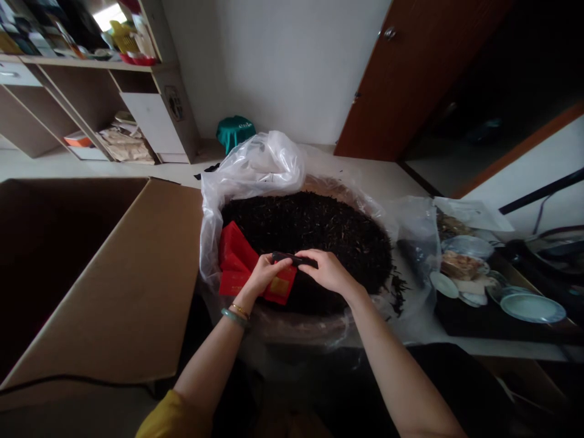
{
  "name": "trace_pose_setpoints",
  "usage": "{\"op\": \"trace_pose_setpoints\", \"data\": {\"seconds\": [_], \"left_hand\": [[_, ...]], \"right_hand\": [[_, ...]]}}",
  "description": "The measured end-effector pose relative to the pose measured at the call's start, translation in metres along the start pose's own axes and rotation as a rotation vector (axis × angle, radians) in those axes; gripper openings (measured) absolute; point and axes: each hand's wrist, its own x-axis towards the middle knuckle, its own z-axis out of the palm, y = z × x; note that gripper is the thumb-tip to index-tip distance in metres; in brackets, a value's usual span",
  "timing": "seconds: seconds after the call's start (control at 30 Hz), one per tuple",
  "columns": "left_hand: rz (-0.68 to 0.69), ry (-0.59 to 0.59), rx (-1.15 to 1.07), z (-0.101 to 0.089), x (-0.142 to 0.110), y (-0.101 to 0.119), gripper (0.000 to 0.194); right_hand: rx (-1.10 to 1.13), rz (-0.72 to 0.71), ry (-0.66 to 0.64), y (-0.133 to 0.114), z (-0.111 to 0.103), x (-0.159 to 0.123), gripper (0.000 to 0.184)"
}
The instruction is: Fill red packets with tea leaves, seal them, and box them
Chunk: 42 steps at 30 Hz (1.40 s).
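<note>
My left hand [263, 274] and my right hand [326, 269] are closed on the two ends of a slim dark flat object [295, 260], whose kind I cannot make out. Both hold it over a heap of dark dried shreds [314, 222] that look like loose tea leaves. The heap lies in a wide round container lined with a clear plastic bag [255, 164]. Several red packets [235, 249] lie on the heap's left side, partly under my left hand. A gold patch shows on the packet closest to that hand.
A large open cardboard box [150, 261] stands at the left. To the right, a black tray [465, 325] carries several lidded bowls and dishes [531, 304]. Some shreds [398, 292] have spilled by the bag's right edge. Behind are a green covered object [235, 131] and a wooden door [424, 67].
</note>
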Motion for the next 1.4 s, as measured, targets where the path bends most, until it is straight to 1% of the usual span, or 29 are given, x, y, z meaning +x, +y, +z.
{"op": "trace_pose_setpoints", "data": {"seconds": [0.1, 0.17, 0.27, 0.37, 0.43, 0.57, 0.63, 0.87, 0.97, 1.07, 1.17, 1.23, 1.3, 1.37, 1.4], "left_hand": [[-0.028, -0.002, -0.03, 0.0, -0.001, 0.0, 0.051], [-0.038, -0.015, -0.057, 0.001, -0.002, 0.001, 0.052], [-0.1, -0.081, -0.058, 0.002, -0.003, 0.002, 0.053], [-0.145, -0.126, -0.036, 0.003, -0.003, 0.003, 0.05], [-0.142, -0.123, -0.033, 0.003, -0.003, 0.003, 0.049], [-0.158, -0.116, -0.026, 0.002, -0.004, 0.003, 0.048], [-0.158, -0.114, -0.034, 0.002, -0.004, 0.003, 0.048], [-0.136, -0.14, -0.043, 0.002, -0.002, 0.0, 0.044], [-0.137, -0.151, -0.041, 0.001, -0.002, -0.001, 0.045], [-0.122, -0.144, -0.075, 0.002, -0.002, -0.001, 0.051], [-0.083, -0.118, -0.113, 0.003, -0.002, 0.0, 0.054], [-0.03, -0.068, -0.124, 0.004, -0.001, -0.002, 0.049], [0.022, 0.012, -0.12, 0.003, 0.003, -0.005, 0.046], [0.043, 0.074, -0.106, 0.001, 0.006, -0.008, 0.045], [0.043, 0.089, -0.102, 0.0, 0.008, -0.01, 0.045]], "right_hand": [[0.014, -0.012, -0.006, -0.001, 0.0, 0.0, 0.031], [-0.005, -0.017, 0.024, -0.001, 0.001, 0.0, 0.03], [-0.012, -0.007, 0.071, 0.0, 0.002, -0.001, 0.029], [0.016, 0.01, 0.062, 0.004, 0.0, -0.002, 0.033], [0.033, 0.018, 0.05, 0.006, -0.002, -0.002, 0.035], [0.045, 0.031, 0.069, 0.006, -0.005, -0.002, 0.029], [0.042, 0.032, 0.07, 0.004, -0.005, -0.002, 0.029], [0.034, 0.006, 0.059, -0.003, -0.002, 0.0, 0.028], [0.046, 0.005, 0.055, -0.002, -0.001, 0.0, 0.027], [0.09, 0.03, 0.076, 0.009, -0.001, 0.0, 0.03], [0.08, 0.105, 0.121, 0.033, -0.002, 0.0, 0.035], [-0.022, 0.172, 0.149, 0.054, 0.0, -0.001, 0.036], [-0.161, 0.223, 0.157, 0.073, 0.004, -0.002, 0.038], [-0.256, 0.242, 0.174, 0.085, 0.01, -0.005, 0.039], [-0.271, 0.238, 0.204, 0.087, 0.014, -0.006, 0.037]]}}
